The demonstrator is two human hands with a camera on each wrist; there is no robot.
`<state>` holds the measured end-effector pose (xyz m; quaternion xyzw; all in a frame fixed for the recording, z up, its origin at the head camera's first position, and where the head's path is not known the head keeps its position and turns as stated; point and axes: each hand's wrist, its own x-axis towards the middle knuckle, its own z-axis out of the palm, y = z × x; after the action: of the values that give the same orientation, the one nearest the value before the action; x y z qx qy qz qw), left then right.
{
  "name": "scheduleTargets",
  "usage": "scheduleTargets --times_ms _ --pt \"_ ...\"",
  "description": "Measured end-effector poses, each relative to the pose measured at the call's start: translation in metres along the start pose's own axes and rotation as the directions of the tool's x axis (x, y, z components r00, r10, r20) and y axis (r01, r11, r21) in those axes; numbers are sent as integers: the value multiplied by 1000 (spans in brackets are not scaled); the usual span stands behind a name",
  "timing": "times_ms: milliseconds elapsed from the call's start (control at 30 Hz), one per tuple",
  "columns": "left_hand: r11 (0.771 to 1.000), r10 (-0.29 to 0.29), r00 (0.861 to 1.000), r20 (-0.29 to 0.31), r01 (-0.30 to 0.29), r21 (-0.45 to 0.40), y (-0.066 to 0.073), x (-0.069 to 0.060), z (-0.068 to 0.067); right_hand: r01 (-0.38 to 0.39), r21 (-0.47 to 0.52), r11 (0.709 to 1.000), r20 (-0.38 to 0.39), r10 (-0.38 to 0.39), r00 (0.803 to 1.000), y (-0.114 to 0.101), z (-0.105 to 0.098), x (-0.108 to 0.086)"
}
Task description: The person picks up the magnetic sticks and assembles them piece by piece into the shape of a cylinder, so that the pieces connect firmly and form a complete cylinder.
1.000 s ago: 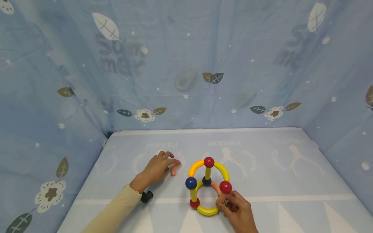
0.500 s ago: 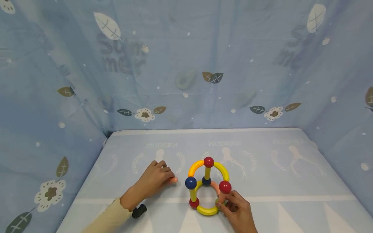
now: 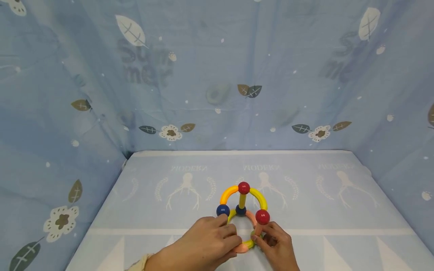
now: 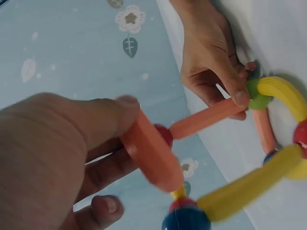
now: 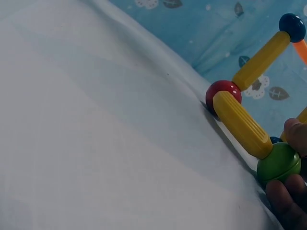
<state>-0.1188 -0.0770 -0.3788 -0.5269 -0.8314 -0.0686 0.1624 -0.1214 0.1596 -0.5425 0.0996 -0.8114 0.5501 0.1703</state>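
Note:
A toy building frame of coloured balls and rods stands on the table. Its top has two red balls (image 3: pixel 262 217) and a blue ball (image 3: pixel 222 210), with an orange curved rod (image 3: pixel 228 194) and a yellow one (image 3: pixel 259 198) between them. My left hand (image 3: pixel 210 241) pinches a loose salmon-pink curved rod (image 4: pixel 151 151) between thumb and fingers, at the frame's front left. That hand covers the front left post in the head view. At the front right corner, my right hand (image 3: pixel 278 246) pinches the foot of a pink upright rod (image 4: pixel 206 118) and the green ball (image 5: pixel 279 164) beneath it.
Pale blue printed cloth covers the table (image 3: pixel 339 210). A blue patterned curtain (image 3: pixel 203 75) hangs behind it and along both sides.
My left hand picked up the pink curved rod from the table left of the frame and carried it right and nearer, to the frame's front. My right hand stays at its corner.

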Motion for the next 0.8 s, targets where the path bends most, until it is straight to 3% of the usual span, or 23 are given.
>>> scheduleTargets --times_ms 133,267,467,667,800 --pt "990 49 997 -66 -39 134 3 20 10 98 50 994 0 -98 995 7 0 -1" --pt "977 36 997 -65 -22 213 1 29 17 69 34 997 -4 -69 998 -1 -2 1" --pt "977 -3 998 -55 14 211 -5 30 20 22 1 1000 -13 -22 1000 -38 -7 8" --pt "979 -29 999 -22 33 201 -8 28 20 -5 -5 1000 -9 5 1000 -40 -7 7" --pt "985 -34 998 -44 41 167 -10 29 20 -9 10 1000 -12 9 1000 -41 -7 7"
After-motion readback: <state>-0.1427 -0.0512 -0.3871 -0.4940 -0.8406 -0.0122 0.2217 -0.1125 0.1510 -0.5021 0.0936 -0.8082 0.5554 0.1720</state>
